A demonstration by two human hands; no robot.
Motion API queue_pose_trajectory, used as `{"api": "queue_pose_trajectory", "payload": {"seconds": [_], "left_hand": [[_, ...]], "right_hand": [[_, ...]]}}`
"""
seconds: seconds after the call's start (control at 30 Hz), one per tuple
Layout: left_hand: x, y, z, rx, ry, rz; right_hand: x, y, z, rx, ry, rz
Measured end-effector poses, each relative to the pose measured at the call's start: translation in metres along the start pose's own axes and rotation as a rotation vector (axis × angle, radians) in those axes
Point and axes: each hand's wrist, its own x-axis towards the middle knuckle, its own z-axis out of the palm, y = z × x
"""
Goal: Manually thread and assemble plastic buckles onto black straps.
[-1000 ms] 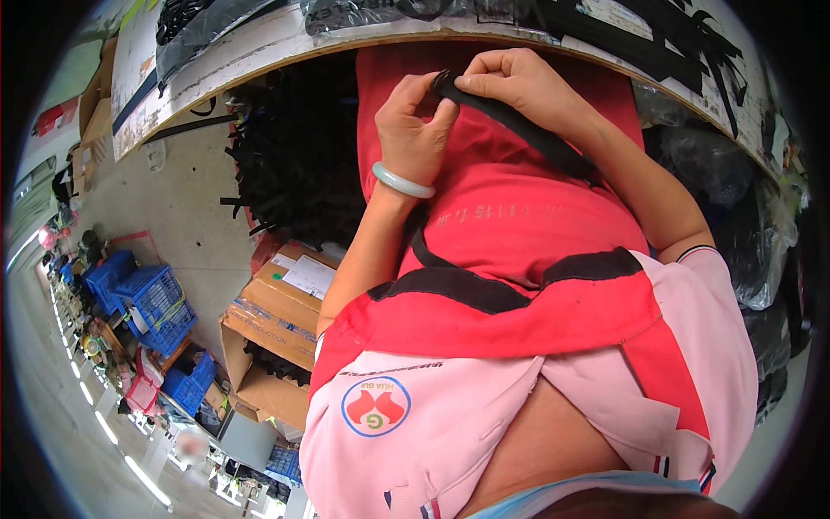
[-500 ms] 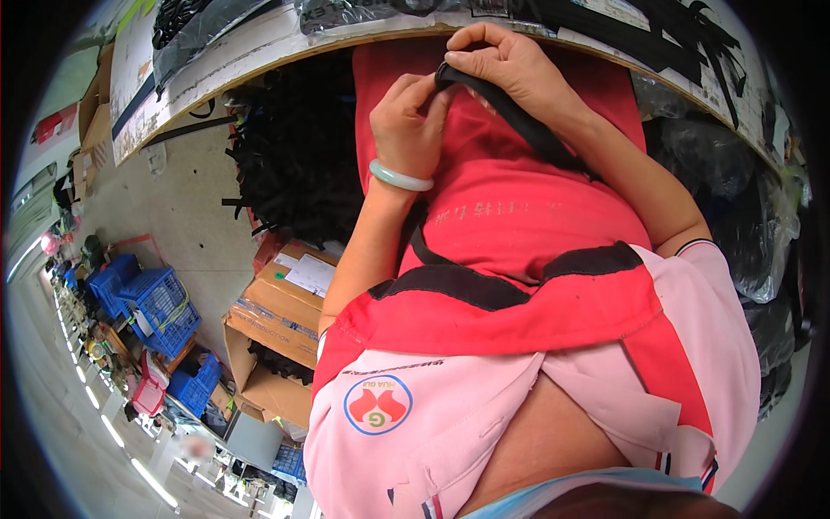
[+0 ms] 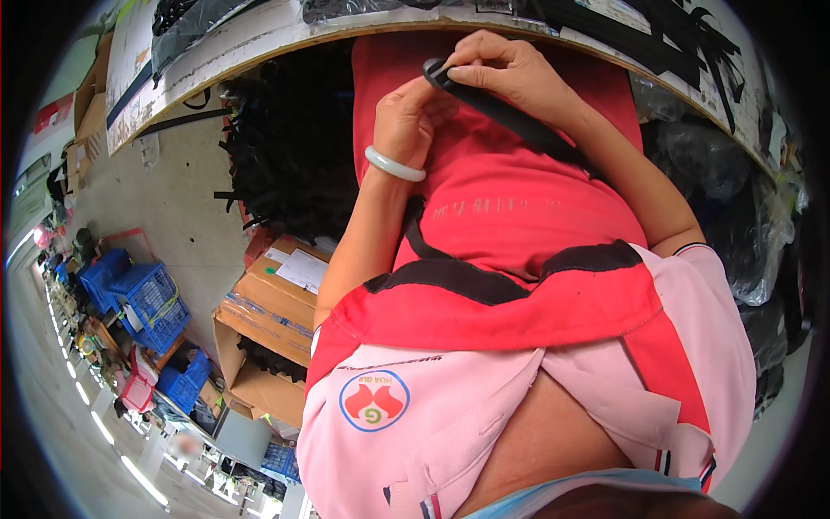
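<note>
One black strap (image 3: 512, 118) slants over the red apron (image 3: 527, 208), its rounded far end raised near the edge of the white worktop (image 3: 251, 55). Thumb and fingers of the right hand (image 3: 512, 73) are closed in a pinch on the strap just beside that end; the rest runs nearer and rightward, passing under the right forearm. The left hand (image 3: 405, 125) has its fingers bent, the index tip up against the rounded end; whether it grips or merely touches, one cannot tell. The step in hand seems to be close fingertip handling of this end. Judging by the hold, the next move calls for a steady right pinch and a precise left fingertip.
</note>
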Motion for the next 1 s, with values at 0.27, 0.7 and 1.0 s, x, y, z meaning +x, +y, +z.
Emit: {"api": "queue_pose_trajectory", "payload": {"seconds": [0.27, 0.7, 1.0], "left_hand": [[0.000, 0.007, 0.005, -0.047, -0.015, 0.071], [-0.007, 0.000, 0.025, 0.333, 0.082, 0.474], [-0.011, 0.005, 0.013, 0.425, -0.057, 0.593]], "right_hand": [[0.001, -0.011, 0.001, -0.513, 0.074, -0.443], [-0.013, -0.040, 0.002, -0.107, 0.122, 0.192], [0.000, -0.022, -0.018, 0.255, -0.141, 0.395]]}}
